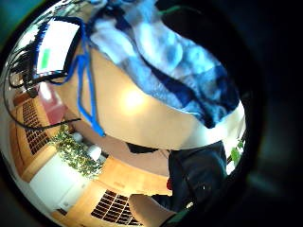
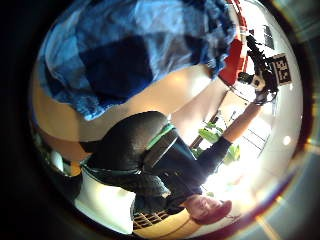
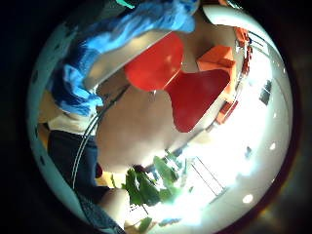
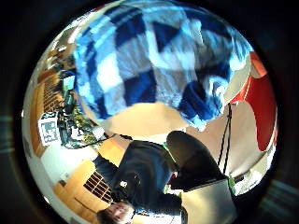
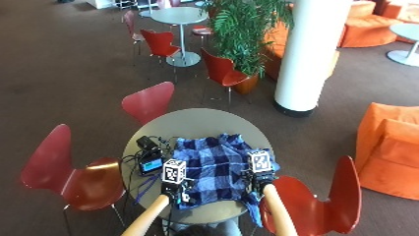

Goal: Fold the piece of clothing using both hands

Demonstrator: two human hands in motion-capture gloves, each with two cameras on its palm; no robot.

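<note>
**A:** so what's around the table? Going left to right: one red chair (image 5: 62,169) at the far left, a second red chair (image 5: 149,102) behind the round table (image 5: 196,120), and a third red chair (image 5: 320,201) tucked in at the right. Three up close, plus more red ones further back by another table. Then a big plant (image 5: 245,24), a white pillar (image 5: 308,54) and an orange seat (image 5: 389,150) off to the right.

**B:** and on the table itself?

**A:** one black gadget with a lit screen (image 5: 150,160) and a tangle of cables on the left part. Beside it, the one blue checked shirt (image 5: 219,167) lies spread and rumpled, its near right corner hanging over the edge.

**B:** hands?

**A:** left hand (image 5: 177,192) is at the shirt's near left edge, right hand (image 5: 260,181) at its near right edge. Both are mostly hidden, so I honestly can't tell if either is gripping the cloth or just lying on it. The palm views are full of checked fabric, so it's close.
</note>
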